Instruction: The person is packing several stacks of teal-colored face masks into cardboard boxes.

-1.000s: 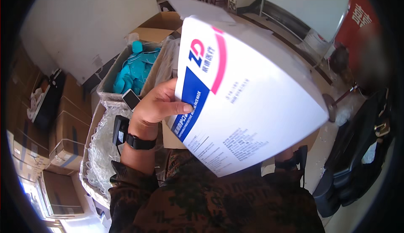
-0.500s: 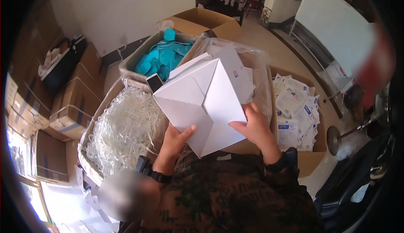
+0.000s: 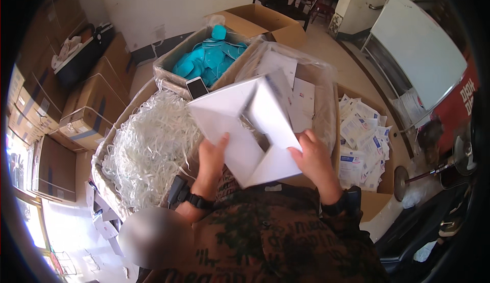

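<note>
A white folding carton is held up in front of me, its flapped end facing me. The flaps slope inward and leave a dark gap between them at the middle. My left hand grips the near left edge, thumb on the panel and fingers mostly hidden. On the right edge my right hand is closed, its thumb pressed near the corner. Beneath and beyond the carton lie flat white cartons in a plastic-lined box.
At left stands a box of white shredded filler. Beyond it, a box holds teal pieces, with a phone by its near edge. White packets fill a box at right. An open cardboard box stands behind.
The carton's flaps have parted, so a gap shows where they met before. My left hand has moved slightly upward along the panel. The whole view has shifted a little.
</note>
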`<state>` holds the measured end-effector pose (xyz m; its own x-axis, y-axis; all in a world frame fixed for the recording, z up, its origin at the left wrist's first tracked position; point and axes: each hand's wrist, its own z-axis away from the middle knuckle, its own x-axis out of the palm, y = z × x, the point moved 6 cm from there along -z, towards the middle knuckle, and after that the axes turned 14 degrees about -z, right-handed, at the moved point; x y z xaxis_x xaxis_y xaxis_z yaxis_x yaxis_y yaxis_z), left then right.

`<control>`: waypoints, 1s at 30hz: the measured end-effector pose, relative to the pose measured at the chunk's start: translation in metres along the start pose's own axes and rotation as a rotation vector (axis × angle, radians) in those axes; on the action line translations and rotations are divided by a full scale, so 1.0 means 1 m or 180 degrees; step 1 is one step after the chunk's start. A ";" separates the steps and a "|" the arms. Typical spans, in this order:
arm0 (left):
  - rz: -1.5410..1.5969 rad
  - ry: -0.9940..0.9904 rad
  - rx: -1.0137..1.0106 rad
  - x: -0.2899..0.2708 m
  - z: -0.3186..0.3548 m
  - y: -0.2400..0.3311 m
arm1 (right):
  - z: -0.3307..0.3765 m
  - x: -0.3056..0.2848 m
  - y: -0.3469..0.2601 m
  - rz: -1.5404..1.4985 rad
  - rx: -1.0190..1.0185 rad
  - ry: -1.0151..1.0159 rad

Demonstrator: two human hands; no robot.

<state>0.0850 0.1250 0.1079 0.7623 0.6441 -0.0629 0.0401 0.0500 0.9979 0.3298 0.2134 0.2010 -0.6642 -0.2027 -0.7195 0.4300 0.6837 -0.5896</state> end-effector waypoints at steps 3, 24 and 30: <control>0.0517 0.0029 -0.0213 -0.027 -0.017 -0.012 | 0.003 -0.021 -0.001 -0.0107 -0.0046 0.0245; 0.2075 -0.1290 -0.1053 -0.012 0.031 -0.030 | 0.072 0.055 -0.007 0.1012 -0.1460 -0.1260; 0.2501 -0.0110 -0.1365 -0.034 0.034 -0.061 | 0.084 0.062 -0.005 0.0870 -0.1752 -0.1603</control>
<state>0.0782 0.0739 0.0496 0.4874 0.5898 0.6439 -0.7413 -0.1102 0.6621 0.3374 0.1387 0.1284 -0.1658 -0.1806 -0.9695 0.0866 0.9766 -0.1967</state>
